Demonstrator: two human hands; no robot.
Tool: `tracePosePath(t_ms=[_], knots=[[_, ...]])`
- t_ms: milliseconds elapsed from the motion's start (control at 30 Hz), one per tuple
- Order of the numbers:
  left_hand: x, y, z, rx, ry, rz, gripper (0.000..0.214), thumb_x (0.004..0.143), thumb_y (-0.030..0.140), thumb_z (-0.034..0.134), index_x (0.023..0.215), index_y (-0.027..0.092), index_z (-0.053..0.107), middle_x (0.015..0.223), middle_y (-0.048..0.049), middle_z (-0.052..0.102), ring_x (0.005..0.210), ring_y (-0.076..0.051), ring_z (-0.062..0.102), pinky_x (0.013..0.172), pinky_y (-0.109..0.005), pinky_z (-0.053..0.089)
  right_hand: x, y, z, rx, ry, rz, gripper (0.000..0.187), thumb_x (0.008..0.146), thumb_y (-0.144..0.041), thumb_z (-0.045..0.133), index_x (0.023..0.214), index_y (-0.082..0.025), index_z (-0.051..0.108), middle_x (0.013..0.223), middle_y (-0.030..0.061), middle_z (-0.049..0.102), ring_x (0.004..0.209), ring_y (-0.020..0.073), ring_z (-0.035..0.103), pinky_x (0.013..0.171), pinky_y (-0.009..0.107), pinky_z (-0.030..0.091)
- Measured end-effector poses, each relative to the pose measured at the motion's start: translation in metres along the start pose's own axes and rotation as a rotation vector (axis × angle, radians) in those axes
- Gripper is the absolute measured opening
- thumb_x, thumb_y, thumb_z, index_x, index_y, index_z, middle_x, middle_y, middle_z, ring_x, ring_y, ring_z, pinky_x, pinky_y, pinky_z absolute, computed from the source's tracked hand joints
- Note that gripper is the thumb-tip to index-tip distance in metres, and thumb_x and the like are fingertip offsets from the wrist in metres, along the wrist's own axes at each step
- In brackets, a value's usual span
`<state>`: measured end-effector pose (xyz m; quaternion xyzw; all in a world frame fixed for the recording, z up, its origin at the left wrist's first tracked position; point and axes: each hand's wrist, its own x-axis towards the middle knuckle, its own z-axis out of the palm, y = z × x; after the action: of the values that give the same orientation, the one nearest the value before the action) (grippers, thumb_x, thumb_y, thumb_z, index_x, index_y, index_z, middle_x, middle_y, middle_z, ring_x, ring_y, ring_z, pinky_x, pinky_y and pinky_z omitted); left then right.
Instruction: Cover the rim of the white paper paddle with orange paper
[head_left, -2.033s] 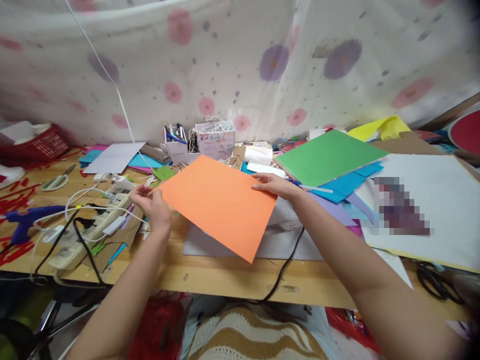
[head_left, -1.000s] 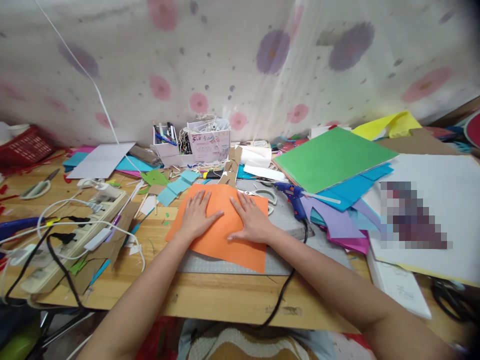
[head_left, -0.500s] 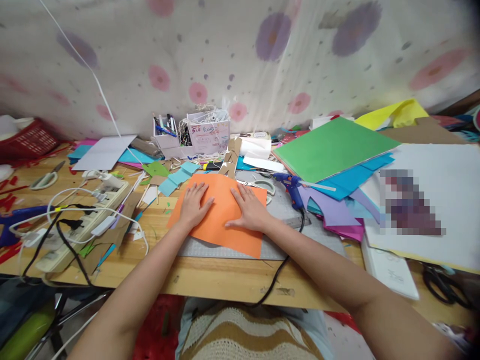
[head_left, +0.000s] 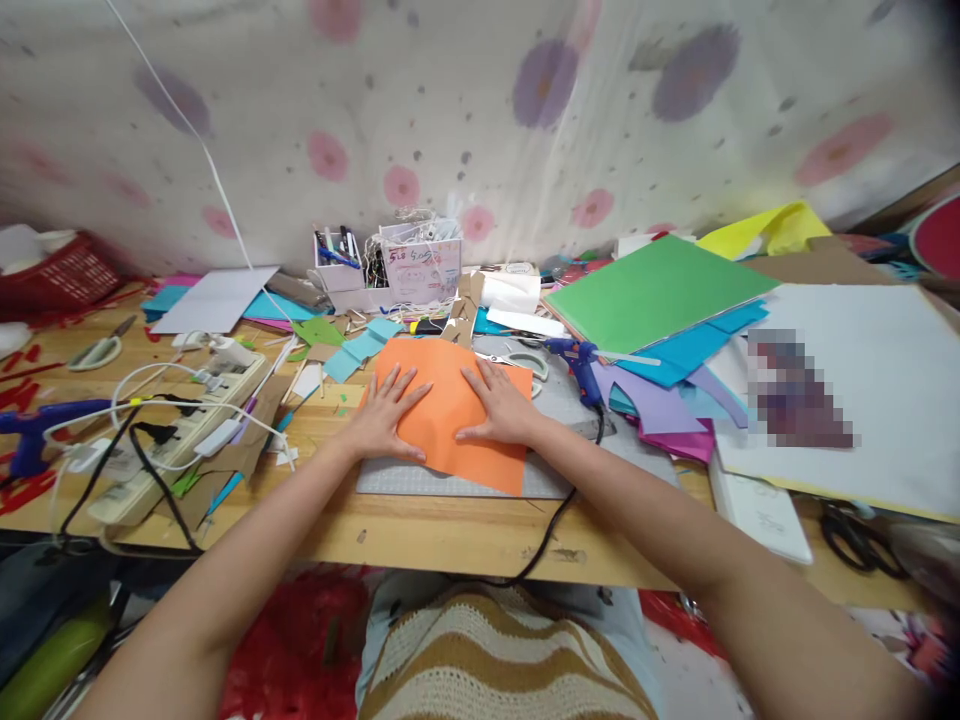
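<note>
An orange sheet of paper (head_left: 442, 400) lies over a grey cutting mat (head_left: 630, 460) in front of me, slightly bowed. My left hand (head_left: 386, 415) rests on its left part with the fingers spread. On the right part, my right hand (head_left: 499, 405) lies with its fingers apart, the thumb pointing left. Scissors with pale handles (head_left: 534, 365) show just beyond the sheet's upper right edge. A blue glue gun (head_left: 577, 365) with a white stick lies right of the sheet. Whatever is beneath the sheet is hidden.
Left stands a power strip (head_left: 180, 425) with tangled cables, beside another blue glue gun (head_left: 34, 435). Green card (head_left: 660, 290) tops a pile at the right. Behind are a pen box (head_left: 337, 265) and paper scraps (head_left: 364, 345). Black scissors (head_left: 862, 540) lie far right.
My left hand has shifted toward the sheet's left edge, its thumb now lower and fingers spread wider. My right hand stays nearly in place on the paper. The view has shifted slightly.
</note>
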<state>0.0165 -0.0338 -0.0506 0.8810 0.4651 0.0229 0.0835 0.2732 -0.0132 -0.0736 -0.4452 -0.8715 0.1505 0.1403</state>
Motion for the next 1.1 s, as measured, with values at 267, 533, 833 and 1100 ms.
tracePosePath(t_ms=[267, 533, 833, 1100], knots=[[-0.002, -0.003, -0.001, 0.004, -0.032, 0.013, 0.116, 0.049, 0.078, 0.057, 0.143, 0.029, 0.012, 0.152, -0.0085, 0.001, 0.137, -0.036, -0.005, 0.106, -0.058, 0.001, -0.006, 0.009, -0.015, -0.026, -0.107, -0.117, 0.124, 0.048, -0.081, 0.056, 0.145, -0.016, 0.014, 0.15, 0.0189, -0.002, 0.136, 0.0378, -0.001, 0.108, 0.053, 0.012], [-0.006, -0.005, -0.001, -0.04, -0.067, -0.126, 0.133, 0.042, 0.081, 0.057, 0.144, 0.017, 0.002, 0.15, -0.0173, -0.009, 0.137, -0.034, -0.008, 0.109, -0.051, 0.007, -0.01, 0.009, -0.024, -0.015, -0.151, -0.097, 0.125, 0.049, -0.077, 0.06, 0.145, -0.013, 0.011, 0.149, 0.022, 0.001, 0.136, 0.0368, 0.005, 0.108, 0.05, 0.015], [-0.004, -0.003, -0.006, -0.064, -0.159, -0.247, 0.136, 0.04, 0.077, 0.063, 0.144, 0.022, -0.005, 0.149, -0.0154, -0.013, 0.137, -0.034, -0.01, 0.106, -0.056, 0.008, -0.008, 0.006, -0.026, -0.044, -0.191, -0.072, 0.126, 0.048, -0.075, 0.062, 0.145, -0.013, 0.011, 0.149, 0.0227, 0.003, 0.136, 0.0387, 0.008, 0.107, 0.051, 0.017], [0.011, 0.002, -0.027, 0.044, -0.331, -0.257, 0.141, 0.037, 0.073, 0.065, 0.143, 0.02, -0.011, 0.149, -0.0185, -0.012, 0.136, -0.037, -0.008, 0.106, -0.055, 0.01, -0.005, 0.004, -0.027, -0.061, -0.21, -0.053, 0.129, 0.044, -0.074, 0.065, 0.145, -0.017, 0.009, 0.149, 0.0208, 0.004, 0.135, 0.0393, 0.01, 0.106, 0.05, 0.019]])
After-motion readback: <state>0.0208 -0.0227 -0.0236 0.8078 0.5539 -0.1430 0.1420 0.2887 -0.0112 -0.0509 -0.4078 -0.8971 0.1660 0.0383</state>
